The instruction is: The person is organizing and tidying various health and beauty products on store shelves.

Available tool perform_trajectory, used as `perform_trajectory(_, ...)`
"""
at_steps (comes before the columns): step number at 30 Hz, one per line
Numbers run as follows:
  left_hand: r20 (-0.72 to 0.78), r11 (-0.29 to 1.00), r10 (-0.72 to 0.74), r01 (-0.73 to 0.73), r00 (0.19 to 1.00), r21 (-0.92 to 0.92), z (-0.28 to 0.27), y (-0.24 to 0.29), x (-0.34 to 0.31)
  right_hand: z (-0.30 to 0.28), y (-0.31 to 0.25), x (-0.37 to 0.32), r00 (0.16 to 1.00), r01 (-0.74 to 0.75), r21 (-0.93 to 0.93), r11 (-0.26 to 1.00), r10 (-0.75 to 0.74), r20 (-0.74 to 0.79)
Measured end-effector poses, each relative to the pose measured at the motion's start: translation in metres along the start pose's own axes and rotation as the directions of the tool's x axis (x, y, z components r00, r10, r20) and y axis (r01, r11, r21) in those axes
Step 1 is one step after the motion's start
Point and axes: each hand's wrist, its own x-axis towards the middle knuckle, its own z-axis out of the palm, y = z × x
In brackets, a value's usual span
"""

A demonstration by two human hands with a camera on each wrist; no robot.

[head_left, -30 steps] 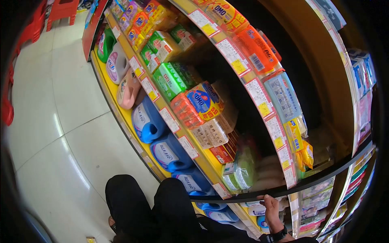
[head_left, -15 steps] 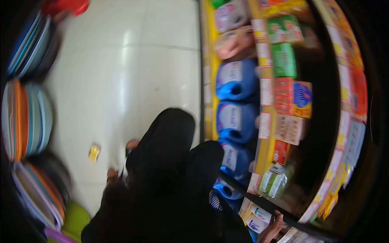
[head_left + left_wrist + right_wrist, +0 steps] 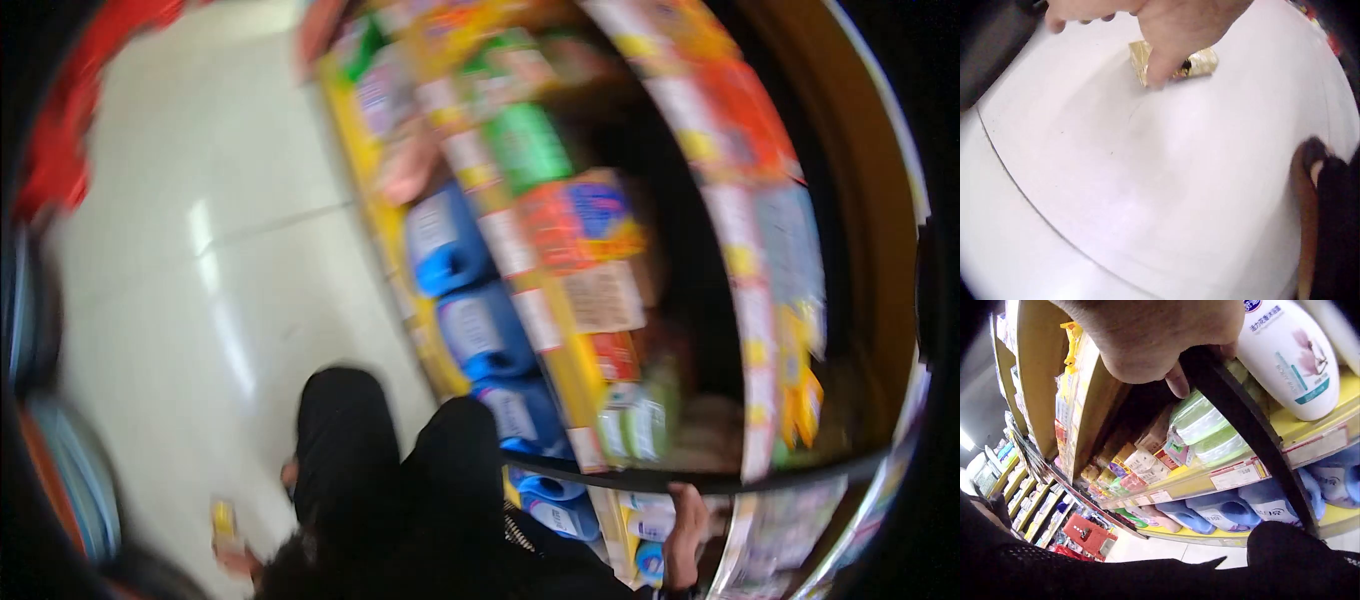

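Note:
My left hand reaches down to a small gold packet on the floor. In the left wrist view that hand is above the shiny gold packet; its thumb overlaps the packet, while the other fingers extend away to the left. My right hand is at the black upright of a shelf unit. Seen from the right wrist, the hand grips the upright, with fingertips curled round it. A white body wash bottle stands beside this hand.
Shelves to the right carry blue detergent jugs, a green soap pack and other packets. Stacked basins stand along the left side. My black-clad knees are bent over the pale tiled floor.
My left hand has come into the head view, down at the gold packet. The head view has swung left and back again. My right hand stays at the black upright.

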Motion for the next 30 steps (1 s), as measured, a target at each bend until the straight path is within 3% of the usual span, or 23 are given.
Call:
perform_trajectory(2,-0.015,0.960,0.066,-0.067,0.998,-0.270,0.051,0.119,0.049,0.000,-0.005,-0.002,1.000,0.020,-0.122,0.992,-0.021,-0.009)
perform_trajectory(5,0.024,0.837,0.157,-0.121,0.987,-0.534,0.054,0.257,0.065,0.002,-0.031,-0.007,0.999,-0.052,-0.217,0.975,0.052,-0.008)
perform_trajectory(7,0.083,0.784,0.208,-0.116,0.975,-0.609,0.043,0.299,0.053,0.003,-0.024,-0.004,0.996,-0.084,-0.229,0.970,0.074,-0.049)
perform_trajectory(9,0.135,0.737,0.262,-0.108,0.956,-0.667,0.033,0.332,0.044,0.003,-0.023,-0.003,0.999,0.045,-0.207,0.977,-0.045,0.004)
perform_trajectory(11,0.188,0.708,0.310,-0.094,0.932,-0.700,0.027,0.350,0.038,0.004,-0.020,-0.004,0.998,0.053,-0.179,0.982,-0.057,-0.016)
perform_trajectory(14,0.268,0.701,0.360,-0.070,0.894,-0.710,0.029,0.357,0.035,0.004,-0.027,-0.003,0.999,0.039,-0.156,0.987,-0.038,0.008)
perform_trajectory(16,0.309,0.700,0.395,-0.065,0.865,-0.711,0.034,0.356,0.039,0.002,-0.022,-0.003,1.000,0.029,-0.273,0.962,-0.027,0.013)
perform_trajectory(19,0.374,0.706,0.446,-0.063,0.813,-0.705,0.048,0.346,0.042,0.002,-0.028,-0.002,0.999,0.035,-0.192,0.981,-0.028,0.037)
perform_trajectory(23,0.478,0.738,0.503,-0.068,0.720,-0.672,0.075,0.312,0.034,0.001,-0.026,-0.002,0.998,0.045,-0.140,0.989,-0.038,0.048)
perform_trajectory(30,0.638,0.809,0.546,-0.145,0.542,-0.569,0.113,0.228,0.061,-0.003,-0.021,-0.004,0.994,-0.082,-0.109,0.991,0.090,0.068)
